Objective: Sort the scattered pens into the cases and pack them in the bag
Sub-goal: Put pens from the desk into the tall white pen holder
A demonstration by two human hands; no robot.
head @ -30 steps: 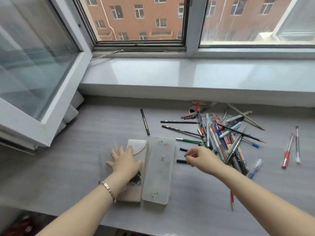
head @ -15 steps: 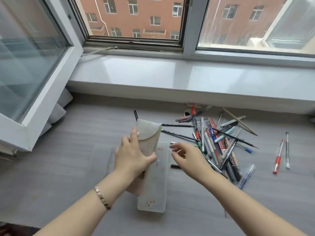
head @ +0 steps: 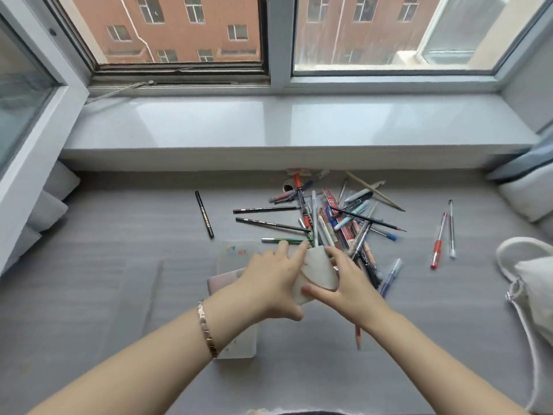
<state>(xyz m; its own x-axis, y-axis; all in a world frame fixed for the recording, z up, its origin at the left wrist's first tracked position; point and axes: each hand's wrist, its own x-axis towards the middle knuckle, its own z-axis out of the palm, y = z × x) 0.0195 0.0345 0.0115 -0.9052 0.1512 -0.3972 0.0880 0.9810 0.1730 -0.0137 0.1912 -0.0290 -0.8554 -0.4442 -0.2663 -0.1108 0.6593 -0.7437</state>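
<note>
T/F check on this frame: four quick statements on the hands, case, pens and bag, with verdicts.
1. The left hand and right hand both hold the beige case off the desk. True.
2. The bracelet is on the right wrist. False: it is on the left wrist.
3. A black pen lies alone, left of the pile. True.
4. The white bag sits at the left edge. False: it is at the right edge.
</note>
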